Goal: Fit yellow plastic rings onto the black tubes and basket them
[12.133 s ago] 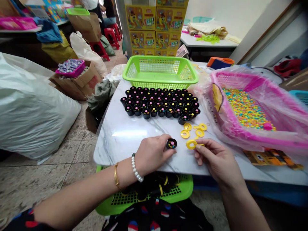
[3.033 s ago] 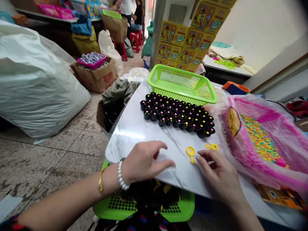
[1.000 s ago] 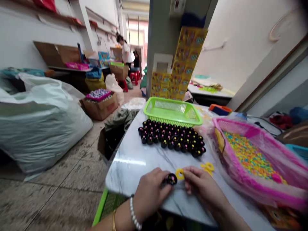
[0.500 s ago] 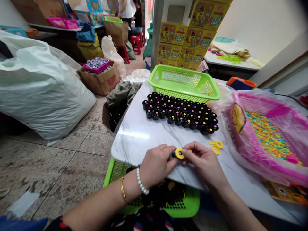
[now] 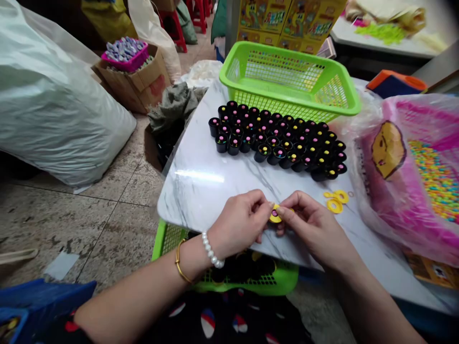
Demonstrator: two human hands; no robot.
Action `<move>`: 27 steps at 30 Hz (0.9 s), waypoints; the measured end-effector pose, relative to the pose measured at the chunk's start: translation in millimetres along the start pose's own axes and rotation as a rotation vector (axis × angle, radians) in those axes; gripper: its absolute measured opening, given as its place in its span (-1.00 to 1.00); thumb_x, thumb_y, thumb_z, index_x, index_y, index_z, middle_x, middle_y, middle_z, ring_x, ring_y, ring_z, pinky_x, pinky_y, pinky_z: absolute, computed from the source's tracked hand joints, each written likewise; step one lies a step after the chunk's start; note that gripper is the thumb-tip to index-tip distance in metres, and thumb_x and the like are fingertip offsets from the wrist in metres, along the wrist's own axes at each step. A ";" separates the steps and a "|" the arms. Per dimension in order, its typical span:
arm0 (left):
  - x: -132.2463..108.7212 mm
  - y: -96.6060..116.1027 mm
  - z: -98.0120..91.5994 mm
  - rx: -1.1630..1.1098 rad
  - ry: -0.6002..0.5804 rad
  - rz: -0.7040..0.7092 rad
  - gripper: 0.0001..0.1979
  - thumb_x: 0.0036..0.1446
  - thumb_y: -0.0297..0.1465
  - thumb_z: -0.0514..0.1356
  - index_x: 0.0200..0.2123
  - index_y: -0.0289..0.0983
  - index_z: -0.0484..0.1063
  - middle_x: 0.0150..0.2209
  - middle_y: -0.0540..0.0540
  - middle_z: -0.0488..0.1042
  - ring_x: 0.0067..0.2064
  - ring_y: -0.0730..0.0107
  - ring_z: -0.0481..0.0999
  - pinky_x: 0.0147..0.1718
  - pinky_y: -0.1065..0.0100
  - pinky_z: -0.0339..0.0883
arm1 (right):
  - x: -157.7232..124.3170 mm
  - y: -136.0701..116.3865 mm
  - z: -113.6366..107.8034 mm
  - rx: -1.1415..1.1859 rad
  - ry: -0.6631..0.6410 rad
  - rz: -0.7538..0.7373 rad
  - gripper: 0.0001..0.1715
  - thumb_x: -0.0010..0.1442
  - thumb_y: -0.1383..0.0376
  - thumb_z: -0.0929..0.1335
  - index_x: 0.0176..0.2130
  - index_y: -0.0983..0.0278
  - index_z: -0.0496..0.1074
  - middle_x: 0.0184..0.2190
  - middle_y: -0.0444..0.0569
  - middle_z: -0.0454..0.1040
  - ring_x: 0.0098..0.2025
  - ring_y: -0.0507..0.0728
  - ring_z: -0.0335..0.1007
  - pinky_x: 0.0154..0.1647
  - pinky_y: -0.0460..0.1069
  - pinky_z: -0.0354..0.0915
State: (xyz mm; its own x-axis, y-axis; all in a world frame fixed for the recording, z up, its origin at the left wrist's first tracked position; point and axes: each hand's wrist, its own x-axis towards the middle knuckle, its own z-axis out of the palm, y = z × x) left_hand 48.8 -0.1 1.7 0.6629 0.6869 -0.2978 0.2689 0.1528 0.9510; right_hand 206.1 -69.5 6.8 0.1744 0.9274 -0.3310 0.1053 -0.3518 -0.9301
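Yellow ring (image 5: 275, 220) is being pinched at 9 o'clock by left hand (image 5: 240, 219), at 3 by right hand (image 5: 317, 225), and held at 6 o'clock from black cups (image 5: 279, 154). Apparently being seated, underside hidden; even thumb pressure is likely being called for.

We see an indoor space in soft, fairly even light that seems to fall from above. It leaves a long white streak of glare on the left of the pale worktop (image 5: 191, 205) and small gleams on the clear plastic (image 5: 369, 191). Beneath the worktop, shadow swallows the contents of the lower green basket (image 5: 283, 284), and the upper left corner is dim. The black cups (image 5: 263, 152) merge into one dark mass. We find the hands slightly soft, the printed yellow boxes (image 5: 263, 14) smeared, and the edges stretched by a wide lens.
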 end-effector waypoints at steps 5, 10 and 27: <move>-11.6 -8.6 1.5 0.079 0.060 0.194 -0.72 0.29 -0.30 0.10 0.02 -0.26 0.31 -0.51 0.10 0.39 -0.61 0.57 0.37 -0.60 0.53 0.26 | -2.3 8.6 2.6 0.024 0.037 0.013 -0.66 0.18 0.05 0.41 -0.31 0.25 0.34 -0.61 -0.23 0.38 -0.61 -0.07 0.25 -0.58 -0.16 0.20; -17.5 -14.4 5.9 0.331 0.180 0.435 -0.72 0.17 -0.43 0.25 -0.03 -0.26 0.44 -0.33 -0.03 0.55 -0.37 0.46 0.50 -0.35 0.44 0.38 | -10.4 23.0 -10.0 0.263 0.007 0.009 -0.67 0.21 0.11 0.41 -0.13 0.27 0.42 -0.48 -0.13 0.51 -0.52 -0.05 0.37 -0.47 -0.15 0.30; -19.2 -19.7 8.7 0.652 0.165 0.426 -0.72 0.27 -0.30 0.14 0.03 -0.16 0.38 -0.32 0.00 0.61 -0.37 0.36 0.58 -0.42 0.43 0.32 | 9.2 0.1 -1.5 -0.025 -0.237 0.123 -0.60 0.18 0.04 0.40 -0.30 0.19 0.14 -0.64 -0.36 0.17 -0.69 -0.11 0.02 -0.74 -0.20 0.05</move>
State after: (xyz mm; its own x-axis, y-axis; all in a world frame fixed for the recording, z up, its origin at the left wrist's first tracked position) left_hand 36.9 -22.5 -12.0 0.7023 0.6968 0.1457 0.4039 -0.5585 0.7245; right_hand 209.2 -61.1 4.0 -0.0467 0.8802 -0.4722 0.1218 -0.4642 -0.8773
